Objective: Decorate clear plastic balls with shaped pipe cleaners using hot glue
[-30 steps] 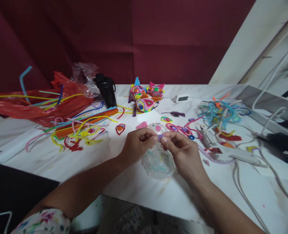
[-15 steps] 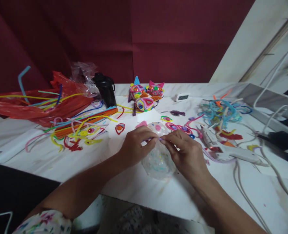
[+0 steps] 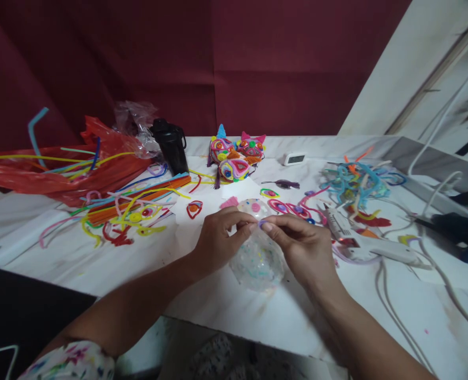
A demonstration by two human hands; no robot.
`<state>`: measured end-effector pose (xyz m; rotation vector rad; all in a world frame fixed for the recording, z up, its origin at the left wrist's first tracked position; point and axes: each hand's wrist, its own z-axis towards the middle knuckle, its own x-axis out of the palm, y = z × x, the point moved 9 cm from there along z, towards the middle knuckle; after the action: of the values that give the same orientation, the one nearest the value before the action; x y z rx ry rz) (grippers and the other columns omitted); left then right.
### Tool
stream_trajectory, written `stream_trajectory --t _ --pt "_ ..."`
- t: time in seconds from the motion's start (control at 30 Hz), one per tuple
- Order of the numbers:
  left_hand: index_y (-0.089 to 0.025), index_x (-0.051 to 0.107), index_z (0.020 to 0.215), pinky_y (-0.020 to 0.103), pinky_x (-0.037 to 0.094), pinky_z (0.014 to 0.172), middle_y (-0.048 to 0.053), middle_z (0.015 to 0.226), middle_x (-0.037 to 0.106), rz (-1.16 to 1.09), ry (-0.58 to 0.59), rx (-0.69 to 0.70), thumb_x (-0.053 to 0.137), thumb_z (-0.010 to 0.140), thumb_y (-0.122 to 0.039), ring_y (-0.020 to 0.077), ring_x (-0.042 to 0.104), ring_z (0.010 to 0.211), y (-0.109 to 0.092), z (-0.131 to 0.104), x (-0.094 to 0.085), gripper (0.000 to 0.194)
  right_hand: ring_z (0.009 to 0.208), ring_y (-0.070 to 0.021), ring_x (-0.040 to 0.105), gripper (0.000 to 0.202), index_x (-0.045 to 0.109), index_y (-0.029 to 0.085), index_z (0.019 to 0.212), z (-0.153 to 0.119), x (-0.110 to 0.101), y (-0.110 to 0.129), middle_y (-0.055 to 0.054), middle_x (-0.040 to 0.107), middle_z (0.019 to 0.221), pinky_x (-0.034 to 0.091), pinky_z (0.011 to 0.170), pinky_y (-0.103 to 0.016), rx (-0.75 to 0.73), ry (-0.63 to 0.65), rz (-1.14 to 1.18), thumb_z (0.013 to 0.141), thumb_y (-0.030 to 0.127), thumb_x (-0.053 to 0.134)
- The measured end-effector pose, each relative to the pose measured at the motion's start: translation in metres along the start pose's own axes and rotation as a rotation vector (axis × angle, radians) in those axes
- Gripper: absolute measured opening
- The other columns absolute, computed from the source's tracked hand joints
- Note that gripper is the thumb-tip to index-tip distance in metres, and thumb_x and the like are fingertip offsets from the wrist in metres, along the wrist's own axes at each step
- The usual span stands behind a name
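Note:
A small piece of purple pipe cleaner (image 3: pixel 261 224) is pinched between the fingertips of my left hand (image 3: pixel 223 235) and my right hand (image 3: pixel 303 245), which almost meet. Both hands are closed over a clear, rounded plastic form (image 3: pixel 257 264) speckled with bits of colour; their fingers hide its middle. A pink patch (image 3: pixel 229 202) shows at its far left side. Just beyond my right hand lie pink and purple pipe-cleaner loops (image 3: pixel 291 207). Left of my left hand, a red and orange eye-shaped piece (image 3: pixel 194 209) rests on white paper.
A glue gun (image 3: pixel 360 245) with its cord lies at right, before a tangle of blue pipe cleaners (image 3: pixel 356 182). Colourful finished figures (image 3: pixel 236 158) stand at the back. A black bottle (image 3: pixel 171 148), red plastic bag (image 3: pixel 111 179) and orange pipe cleaners (image 3: pixel 139 200) occupy the left.
My right hand has turned slightly, its thumb now pressing in nearer the fingertips as the purple piece curls into a smaller shape. My left hand stays nearly in place.

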<state>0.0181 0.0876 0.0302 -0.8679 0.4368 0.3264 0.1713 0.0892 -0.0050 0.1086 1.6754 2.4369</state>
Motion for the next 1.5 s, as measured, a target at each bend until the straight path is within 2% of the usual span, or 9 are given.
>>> stream_trajectory --t 0.23,0.33,0.43,0.63,0.77,1.03,1.2,1.4,1.5 --pt "-0.023 0.066 0.078 0.028 0.044 0.053 -0.003 0.062 0.059 -0.017 -0.027 -0.044 0.059 0.080 -0.020 0.0131 0.053 0.057 0.002 -0.001 0.000 0.008 0.053 -0.0100 0.051 0.019 0.076 0.024 0.072 -0.007 0.011 -0.027 0.004 0.064 0.057 0.041 0.054 -0.024 0.292 0.007 0.253 0.057 0.035 0.081" --pt "-0.025 0.065 0.077 0.029 0.047 0.054 -0.002 0.064 0.060 0.059 -0.038 0.004 0.056 0.081 -0.018 0.0137 0.054 0.058 0.000 -0.001 -0.002 0.012 0.053 -0.0100 0.049 0.021 0.075 0.023 0.074 -0.005 0.016 -0.032 0.004 0.061 0.056 0.040 0.052 -0.024 0.298 0.081 0.242 0.060 0.036 0.079" --pt "-0.025 0.064 0.079 0.030 0.050 0.059 -0.001 0.068 0.061 0.162 -0.013 0.075 0.055 0.083 -0.018 0.0144 0.056 0.061 -0.003 -0.001 -0.002 0.012 0.056 -0.0122 0.053 0.023 0.075 0.023 0.086 0.001 0.011 -0.018 0.001 0.065 0.065 0.043 0.054 -0.026 0.122 0.119 0.078 0.066 0.035 0.076" --pt "-0.026 0.063 0.084 0.033 0.052 0.066 0.002 0.075 0.065 0.330 0.042 0.220 0.049 0.089 -0.019 0.0171 0.062 0.071 -0.007 -0.003 0.006 0.016 0.069 -0.0154 0.059 0.015 0.073 0.015 0.092 -0.009 0.013 0.037 -0.007 0.066 0.079 0.048 0.061 -0.029 -0.515 0.110 -0.422 0.083 0.019 0.062" --pt "-0.025 0.063 0.084 0.034 0.052 0.066 0.002 0.074 0.064 0.427 0.014 0.349 0.048 0.090 -0.021 0.0184 0.062 0.071 -0.016 -0.008 0.010 0.016 0.069 -0.0177 0.058 0.016 0.071 0.012 0.090 -0.018 0.024 0.043 -0.007 0.062 0.072 0.048 0.060 -0.031 -0.655 0.161 -0.580 0.086 0.015 0.055" --pt "-0.023 0.061 0.086 0.035 0.047 0.070 0.001 0.077 0.068 0.523 0.038 0.414 0.047 0.092 -0.022 0.0184 0.062 0.075 -0.020 -0.007 0.011 0.015 0.068 -0.0168 0.058 0.015 0.066 0.017 0.082 -0.013 0.023 0.033 -0.003 0.060 0.073 0.046 0.060 -0.028 -0.568 0.201 -0.602 0.087 0.015 0.052" --pt "-0.024 0.062 0.085 0.038 0.045 0.068 0.002 0.078 0.068 0.572 0.105 0.408 0.044 0.092 -0.021 0.0201 0.061 0.074 -0.017 -0.007 0.016 0.020 0.068 -0.0167 0.059 0.014 0.065 0.017 0.084 -0.012 0.026 0.028 -0.003 0.061 0.074 0.045 0.061 -0.027 -0.512 0.236 -0.644 0.087 0.016 0.052" --pt "-0.030 0.063 0.082 0.040 0.046 0.067 0.002 0.078 0.068 0.572 0.115 0.380 0.042 0.093 -0.024 0.0215 0.061 0.074 -0.016 -0.007 0.017 0.024 0.065 -0.0168 0.059 0.011 0.065 0.017 0.083 -0.012 0.030 0.024 -0.003 0.061 0.073 0.044 0.059 -0.027 -0.483 0.280 -0.699 0.086 0.017 0.054" --pt "-0.028 0.063 0.084 0.040 0.047 0.068 0.003 0.078 0.069 0.586 0.109 0.391 0.043 0.092 -0.023 0.0212 0.061 0.074 -0.015 -0.008 0.017 0.023 0.065 -0.0168 0.059 0.010 0.063 0.017 0.080 -0.011 0.029 0.022 -0.002 0.060 0.072 0.043 0.059 -0.027 -0.444 0.285 -0.702 0.085 0.016 0.055"
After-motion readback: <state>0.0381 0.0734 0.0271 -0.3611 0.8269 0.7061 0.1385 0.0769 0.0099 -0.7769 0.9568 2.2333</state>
